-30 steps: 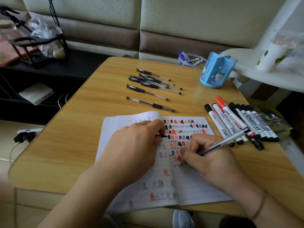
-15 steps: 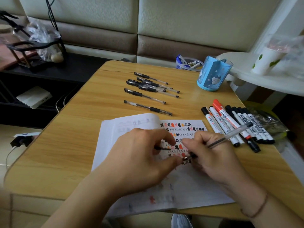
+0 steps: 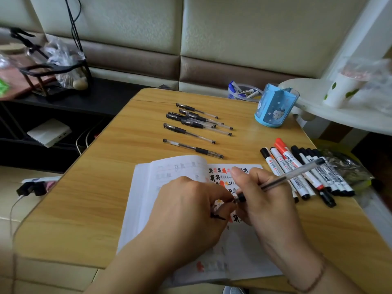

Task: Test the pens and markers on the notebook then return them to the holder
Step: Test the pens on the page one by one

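The right hand (image 3: 267,200) holds a clear gel pen (image 3: 282,179) above the open notebook (image 3: 148,187). Its fingers are curled round the front part of the barrel, near the black grip. The long axis of the pen runs from low left to high right: the tip end points toward the left hand (image 3: 191,211), and the back end rises over the row of markers (image 3: 305,172) at the right side of the wooden table (image 3: 84,198).

The left hand is just beside the pen tip, with its fingertips pinched together there. A small dark piece shows under these fingers; I think it is the pen cap (image 3: 217,216), but the view does not show it plainly. So the two hands meet over the middle of the page, where black and orange test marks are already written.

My judgement is that the cap is about to go on the tip. For this the cap must come along the same axis as the pen, from the left, and the left hand is already the nearer one for that.

Six more gel pens (image 3: 191,124) lie loose on the far part of the table. The blue pen holder (image 3: 274,107) stands far right, well apart from both hands, so the right hand is on its side for the return.
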`<state>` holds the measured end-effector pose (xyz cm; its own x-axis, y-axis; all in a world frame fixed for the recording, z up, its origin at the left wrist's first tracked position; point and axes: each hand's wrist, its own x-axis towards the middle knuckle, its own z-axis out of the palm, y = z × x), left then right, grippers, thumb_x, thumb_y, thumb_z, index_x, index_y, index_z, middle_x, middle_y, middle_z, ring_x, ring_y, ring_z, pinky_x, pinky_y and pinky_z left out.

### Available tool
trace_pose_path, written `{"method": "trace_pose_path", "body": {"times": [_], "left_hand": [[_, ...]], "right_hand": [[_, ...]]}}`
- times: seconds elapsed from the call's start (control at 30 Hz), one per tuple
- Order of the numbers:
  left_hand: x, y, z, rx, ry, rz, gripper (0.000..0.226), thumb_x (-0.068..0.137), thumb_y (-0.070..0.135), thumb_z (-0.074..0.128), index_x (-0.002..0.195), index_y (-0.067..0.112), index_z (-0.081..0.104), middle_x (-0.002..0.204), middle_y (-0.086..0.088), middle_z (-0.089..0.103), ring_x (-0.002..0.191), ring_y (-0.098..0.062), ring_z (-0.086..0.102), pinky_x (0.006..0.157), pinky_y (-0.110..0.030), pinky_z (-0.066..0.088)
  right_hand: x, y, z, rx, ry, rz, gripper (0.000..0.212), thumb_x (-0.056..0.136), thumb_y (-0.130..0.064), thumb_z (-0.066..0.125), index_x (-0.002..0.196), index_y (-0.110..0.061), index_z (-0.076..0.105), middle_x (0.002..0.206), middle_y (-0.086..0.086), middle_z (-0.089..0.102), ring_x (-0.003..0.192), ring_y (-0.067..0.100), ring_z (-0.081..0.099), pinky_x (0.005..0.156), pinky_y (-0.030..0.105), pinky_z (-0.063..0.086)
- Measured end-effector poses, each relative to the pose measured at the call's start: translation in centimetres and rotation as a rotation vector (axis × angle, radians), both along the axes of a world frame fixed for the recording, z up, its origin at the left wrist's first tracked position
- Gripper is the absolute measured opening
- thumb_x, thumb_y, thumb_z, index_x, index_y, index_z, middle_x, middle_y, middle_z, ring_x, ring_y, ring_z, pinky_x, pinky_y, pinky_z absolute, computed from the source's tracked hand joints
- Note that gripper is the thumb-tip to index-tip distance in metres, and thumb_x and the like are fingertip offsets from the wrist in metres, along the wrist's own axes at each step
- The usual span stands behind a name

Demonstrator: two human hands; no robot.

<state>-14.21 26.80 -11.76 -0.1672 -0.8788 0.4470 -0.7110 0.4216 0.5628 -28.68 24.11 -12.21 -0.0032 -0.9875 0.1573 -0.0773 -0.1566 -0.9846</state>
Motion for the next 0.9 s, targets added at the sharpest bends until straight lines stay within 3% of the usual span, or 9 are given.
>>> {"method": "trace_pose_path", "body": {"times": [0.1, 0.17, 0.23, 0.37, 0.47, 0.53, 0.67, 0.9], "left_hand": [[0.0, 0.1, 0.1, -0.006, 0.104, 0.036, 0.019, 0.074, 0.043, 0.070, 0.092, 0.036, 0.069, 0.051, 0.007, 0.049, 0.048, -0.009, 0.048, 0.043, -0.022, 0.041], [0.2, 0.2, 0.5, 0.083, 0.215, -0.003, 0.032, 0.073, 0.052, 0.073, 0.100, 0.039, 0.064, 0.062, 0.020, 0.055, 0.058, 0.002, 0.053, 0.053, -0.013, 0.044], [0.2, 0.2, 0.7, 0.148, 0.254, -0.044, 0.040, 0.072, 0.052, 0.074, 0.106, 0.040, 0.056, 0.069, 0.019, 0.056, 0.068, 0.003, 0.055, 0.060, -0.008, 0.043], [0.1, 0.1, 1.0, 0.126, 0.270, -0.042, 0.036, 0.078, 0.033, 0.073, 0.106, 0.037, 0.050, 0.059, 0.013, 0.050, 0.057, -0.003, 0.049, 0.052, -0.007, 0.034], [0.0, 0.2, 1.1, 0.149, 0.283, -0.084, 0.037, 0.081, 0.027, 0.070, 0.108, 0.038, 0.047, 0.063, 0.011, 0.058, 0.061, -0.004, 0.057, 0.055, -0.013, 0.042], [0.0, 0.3, 1.0, 0.159, 0.286, -0.096, 0.039, 0.081, 0.028, 0.069, 0.109, 0.040, 0.045, 0.067, 0.010, 0.061, 0.062, -0.005, 0.059, 0.056, -0.023, 0.048], [0.2, 0.3, 1.1, 0.136, 0.326, -0.073, 0.040, 0.079, 0.019, 0.072, 0.107, 0.036, 0.047, 0.054, 0.007, 0.045, 0.049, -0.009, 0.044, 0.050, -0.007, 0.033], [0.2, 0.5, 1.6, 0.162, 0.307, -0.129, 0.044, 0.080, 0.013, 0.067, 0.112, 0.035, 0.046, 0.061, 0.020, 0.057, 0.057, 0.001, 0.054, 0.053, -0.013, 0.036]], "right_hand": [[0.3, 0.2, 0.5, -0.011, -0.046, -0.048, 0.045, 0.078, -0.044, 0.068, 0.052, -0.014, 0.048, 0.040, -0.003, 0.036, 0.038, 0.015, 0.034, 0.041, 0.022, 0.030], [-0.2, 0.5, 1.2, -0.057, -0.129, -0.046, 0.038, 0.076, -0.039, 0.073, 0.058, -0.011, 0.054, 0.042, -0.001, 0.039, 0.039, 0.015, 0.034, 0.040, 0.023, 0.029], [-0.5, 0.8, 1.8, -0.102, -0.201, 0.010, 0.031, 0.074, -0.034, 0.077, 0.061, -0.014, 0.057, 0.044, 0.002, 0.042, 0.040, 0.016, 0.034, 0.039, 0.024, 0.030], [-0.1, 1.5, 2.2, -0.137, -0.120, 0.120, 0.027, 0.071, -0.040, 0.069, 0.063, -0.014, 0.062, 0.051, 0.007, 0.054, 0.045, 0.020, 0.042, 0.042, 0.024, 0.036], [0.4, 1.6, 2.1, -0.163, -0.070, 0.097, 0.033, 0.073, -0.043, 0.065, 0.064, -0.011, 0.066, 0.055, 0.016, 0.057, 0.048, 0.034, 0.044, 0.042, 0.029, 0.036], [0.6, 1.6, 2.1, -0.176, -0.073, 0.078, 0.033, 0.074, -0.043, 0.063, 0.064, -0.013, 0.068, 0.054, 0.016, 0.058, 0.047, 0.030, 0.048, 0.042, 0.028, 0.037], [0.3, 1.5, 2.1, -0.176, -0.131, 0.039, 0.032, 0.074, -0.042, 0.062, 0.061, -0.014, 0.067, 0.051, 0.010, 0.059, 0.045, 0.017, 0.053, 0.040, 0.022, 0.041], [0.8, 1.3, 1.9, -0.161, 0.018, 0.082, 0.035, 0.074, -0.049, 0.063, 0.061, -0.016, 0.065, 0.050, 0.007, 0.055, 0.045, 0.018, 0.049, 0.041, 0.026, 0.038]]}}
